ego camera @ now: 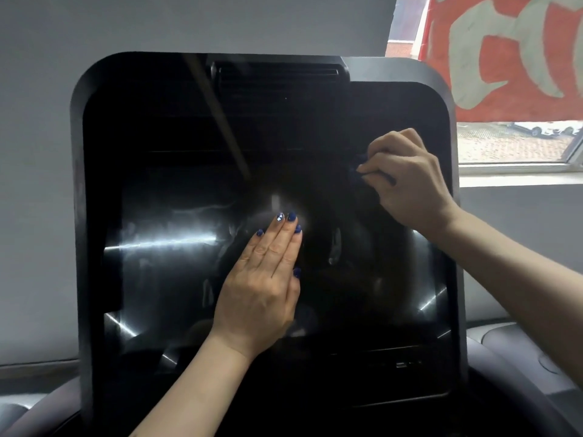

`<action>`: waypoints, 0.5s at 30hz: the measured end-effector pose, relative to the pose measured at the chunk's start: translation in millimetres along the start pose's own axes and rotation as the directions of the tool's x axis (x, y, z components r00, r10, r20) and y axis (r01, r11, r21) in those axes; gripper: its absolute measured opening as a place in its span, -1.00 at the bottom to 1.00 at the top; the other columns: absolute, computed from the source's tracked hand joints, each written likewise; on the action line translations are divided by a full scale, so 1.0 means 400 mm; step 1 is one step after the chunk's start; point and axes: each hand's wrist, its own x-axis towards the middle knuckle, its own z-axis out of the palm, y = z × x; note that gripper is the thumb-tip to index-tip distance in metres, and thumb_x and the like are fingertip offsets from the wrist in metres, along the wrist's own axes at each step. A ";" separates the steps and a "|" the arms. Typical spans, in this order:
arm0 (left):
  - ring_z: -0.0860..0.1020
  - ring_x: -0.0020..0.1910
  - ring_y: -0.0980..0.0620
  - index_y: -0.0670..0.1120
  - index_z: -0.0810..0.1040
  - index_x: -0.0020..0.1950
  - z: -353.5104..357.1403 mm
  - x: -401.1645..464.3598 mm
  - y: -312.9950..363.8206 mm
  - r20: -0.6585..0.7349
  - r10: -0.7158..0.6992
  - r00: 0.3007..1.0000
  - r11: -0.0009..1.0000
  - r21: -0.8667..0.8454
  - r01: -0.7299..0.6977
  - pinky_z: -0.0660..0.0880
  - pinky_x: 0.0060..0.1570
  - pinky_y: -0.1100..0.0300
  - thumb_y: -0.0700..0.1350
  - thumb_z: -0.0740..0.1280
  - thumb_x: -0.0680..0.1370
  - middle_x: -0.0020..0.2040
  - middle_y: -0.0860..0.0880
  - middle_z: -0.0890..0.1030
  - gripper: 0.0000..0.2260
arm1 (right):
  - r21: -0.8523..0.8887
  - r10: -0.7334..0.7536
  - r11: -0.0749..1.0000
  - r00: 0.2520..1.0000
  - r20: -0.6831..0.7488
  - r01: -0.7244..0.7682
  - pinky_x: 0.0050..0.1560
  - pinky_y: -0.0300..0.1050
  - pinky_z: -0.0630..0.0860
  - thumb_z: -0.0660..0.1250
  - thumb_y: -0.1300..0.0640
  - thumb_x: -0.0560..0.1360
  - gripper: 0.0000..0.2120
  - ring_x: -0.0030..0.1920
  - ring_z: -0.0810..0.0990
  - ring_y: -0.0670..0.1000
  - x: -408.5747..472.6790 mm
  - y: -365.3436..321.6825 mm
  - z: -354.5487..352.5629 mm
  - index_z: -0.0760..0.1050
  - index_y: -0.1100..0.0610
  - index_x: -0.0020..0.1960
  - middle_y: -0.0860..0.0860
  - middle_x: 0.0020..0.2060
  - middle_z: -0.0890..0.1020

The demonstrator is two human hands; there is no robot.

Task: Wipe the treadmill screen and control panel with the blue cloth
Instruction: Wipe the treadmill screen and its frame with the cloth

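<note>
The treadmill's black glossy screen [164, 263] fills the middle of the view inside a dark rounded console frame [79, 184]. My left hand [262, 285] lies flat on the glass near the centre, fingers straight and together, pointing up. My right hand [410, 181] is at the screen's upper right, fingers curled round the dark blue cloth [358, 171], which is mostly hidden under the hand and pressed against the panel. Only a small bunched part of the cloth shows at the fingertips.
A vent grille [277, 77] sits at the top of the console. Grey treadmill handles or trays flank it at lower left [38, 408] and lower right [511, 348]. A window with a red banner [504, 52] is at the upper right.
</note>
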 end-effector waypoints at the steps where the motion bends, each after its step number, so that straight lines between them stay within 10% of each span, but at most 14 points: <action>1: 0.24 0.58 -0.07 -0.26 0.37 0.51 0.001 -0.001 0.001 -0.001 0.000 1.000 1.000 0.001 0.000 0.23 0.54 -0.04 -0.16 0.18 0.64 0.56 -0.17 0.32 -0.56 | 0.007 0.002 1.000 1.000 -0.004 -0.002 0.08 -0.45 0.28 0.43 0.34 0.46 -0.94 -0.07 0.46 0.10 0.004 -0.013 0.011 0.66 0.28 -0.19 0.12 -0.12 0.60; 15: 0.27 0.57 -0.07 -0.25 0.38 0.51 -0.002 -0.001 -0.001 -0.001 -0.002 1.000 1.000 -0.012 0.002 0.24 0.53 -0.04 -0.16 0.17 0.64 0.55 -0.16 0.34 -0.56 | 0.099 -0.125 0.988 0.989 0.078 0.117 0.05 -0.26 0.38 0.46 0.36 0.45 -0.95 -0.07 0.49 0.13 -0.010 -0.053 0.028 0.65 0.28 -0.18 0.12 -0.12 0.59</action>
